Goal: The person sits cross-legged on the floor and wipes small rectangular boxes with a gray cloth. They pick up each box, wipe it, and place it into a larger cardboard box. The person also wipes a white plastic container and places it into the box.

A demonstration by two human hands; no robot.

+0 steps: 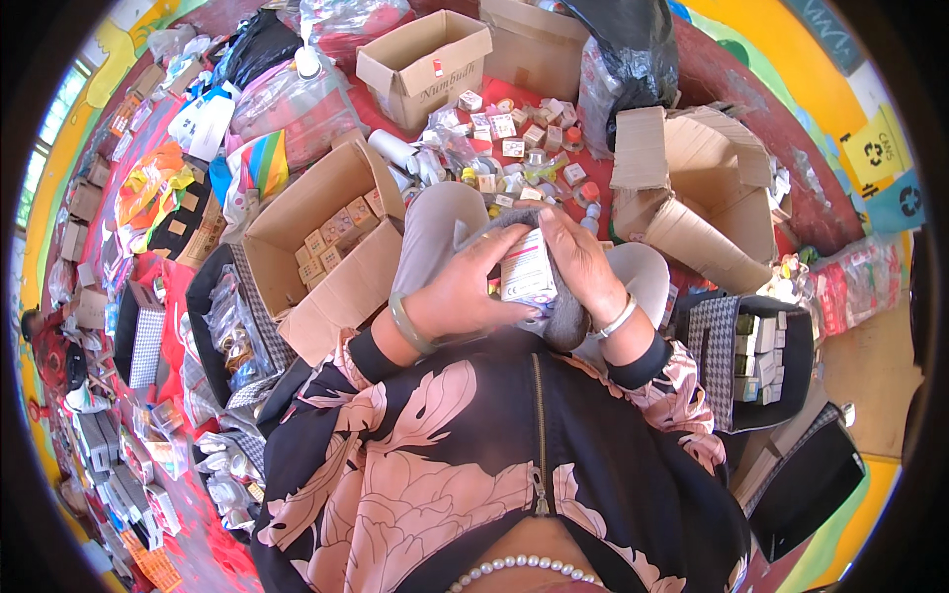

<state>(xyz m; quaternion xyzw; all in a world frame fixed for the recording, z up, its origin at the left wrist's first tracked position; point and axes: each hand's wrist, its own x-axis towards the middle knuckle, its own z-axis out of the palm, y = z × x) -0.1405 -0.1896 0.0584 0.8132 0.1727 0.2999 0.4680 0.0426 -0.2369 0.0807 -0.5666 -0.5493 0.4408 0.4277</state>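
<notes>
Just above my lap, a small white box (526, 269) with printed sides is between my two hands. My left hand (463, 289) is closed round its left side, thumb along the upper edge. My right hand (581, 259) is closed over a grey cloth (567, 314), which lies against the box's right side. Part of the cloth also shows behind the box. The fingertips under the box are hidden. Beyond my knees lies a pile of small boxes (502, 126) and little bottles (589, 191) on red sheeting.
An open carton (326, 232) on my left holds small boxes; another open carton (717, 212) stands on the right. A checked bin (714, 361) at my right holds upright boxes. At the back are a printed carton (425, 69) and a black plastic bag (633, 59).
</notes>
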